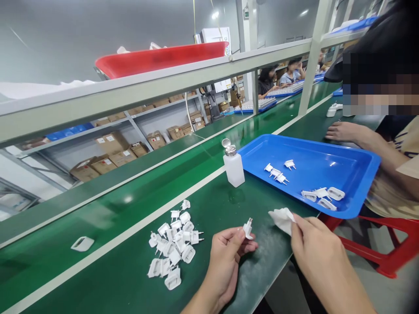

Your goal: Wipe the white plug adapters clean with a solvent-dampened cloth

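Between the thumb and fingers of my left hand (227, 261) is a small white two-pin plug adapter (248, 229), its pins pointing up. My right hand (322, 250) pinches a crumpled white cloth (283, 220), apart from the adapter and to its right. Left of my hands, a loose pile of similar white plug adapters (175, 246) lies on the green work surface. A translucent white dispenser bottle (234, 169) with its metal lid flipped up stands beyond my hands. Beside it, a blue tray (304, 152) carries several more white plug pieces.
A lone white housing (83, 244) lies on the green conveyor belt (108, 222) at left. Above the belt runs a metal shelf rail (157, 87) bearing a red tray (163, 59). At right sits a co-worker, whose hand (343, 131) rests near the blue tray, by a red stool (386, 244).
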Demonstrator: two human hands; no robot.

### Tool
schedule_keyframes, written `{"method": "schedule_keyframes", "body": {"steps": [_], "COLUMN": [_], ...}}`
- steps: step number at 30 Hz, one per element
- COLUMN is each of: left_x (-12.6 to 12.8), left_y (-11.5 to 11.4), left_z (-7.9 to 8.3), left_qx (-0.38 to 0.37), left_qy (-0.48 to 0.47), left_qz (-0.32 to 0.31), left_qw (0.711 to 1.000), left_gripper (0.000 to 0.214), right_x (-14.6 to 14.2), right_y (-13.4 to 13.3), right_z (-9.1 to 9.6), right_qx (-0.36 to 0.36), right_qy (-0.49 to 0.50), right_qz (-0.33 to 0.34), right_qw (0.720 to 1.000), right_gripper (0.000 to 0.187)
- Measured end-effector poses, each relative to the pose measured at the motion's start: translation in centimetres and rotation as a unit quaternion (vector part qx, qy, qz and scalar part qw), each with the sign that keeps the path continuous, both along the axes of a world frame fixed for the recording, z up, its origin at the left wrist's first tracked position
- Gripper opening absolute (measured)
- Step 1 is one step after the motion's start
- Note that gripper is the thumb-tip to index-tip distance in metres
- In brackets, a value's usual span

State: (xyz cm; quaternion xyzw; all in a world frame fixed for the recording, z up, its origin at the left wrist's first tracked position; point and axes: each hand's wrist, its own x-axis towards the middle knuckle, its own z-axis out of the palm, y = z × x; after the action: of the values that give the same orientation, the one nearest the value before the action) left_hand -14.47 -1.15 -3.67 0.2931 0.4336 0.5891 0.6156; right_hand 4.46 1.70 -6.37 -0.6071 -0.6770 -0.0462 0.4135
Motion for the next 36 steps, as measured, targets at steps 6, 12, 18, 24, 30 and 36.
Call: {"method": "schedule_keyframes", "body": {"steps": [6,12,18,24,30,36], "left_x": [-0.2,-0.2,-0.3,-0.5,-0.2,-0.1], "left_y": [0.1,0.1,0.1,0.4,0.4,0.4], "left_z": [-0.2,-0.1,0.1,0.2,0.4,0.2], "left_qx": [-0.008,0.027,-0.016,-0.077,-0.087,-0.045], "left_qy": [-0.018,-0.019,-0.049,-0.067,-0.065,-0.033], "left_qz": [-0.015,-0.059,-0.052,0.016,0.019,-0.055], "left_qw": [1.0,0.998,0.997,0.995,0.994,0.997], "left_gripper": [0.026,0.023,0.027,0.031,0.032,0.029], "right_x": [-1.0,-4.6,-4.1,-4.4,-4.6,-5.0], "right_y": [-1.0,-1.4,-0.9,-0.7,-1.3,-0.6], "right_z": [2.0,1.2,1.1,0.6,1.5,2.3], "right_qx": [-0.017,0.006,-0.113,-0.086,-0.055,-0.126], "right_qy": [0.161,0.24,0.367,0.383,0.305,0.295], "right_qz": [0.173,0.419,0.382,0.217,0.319,0.302], "right_qw": [0.971,0.876,0.841,0.894,0.896,0.898], "right_gripper": [0.026,0.04,0.023,0.036,0.022,0.034]}}
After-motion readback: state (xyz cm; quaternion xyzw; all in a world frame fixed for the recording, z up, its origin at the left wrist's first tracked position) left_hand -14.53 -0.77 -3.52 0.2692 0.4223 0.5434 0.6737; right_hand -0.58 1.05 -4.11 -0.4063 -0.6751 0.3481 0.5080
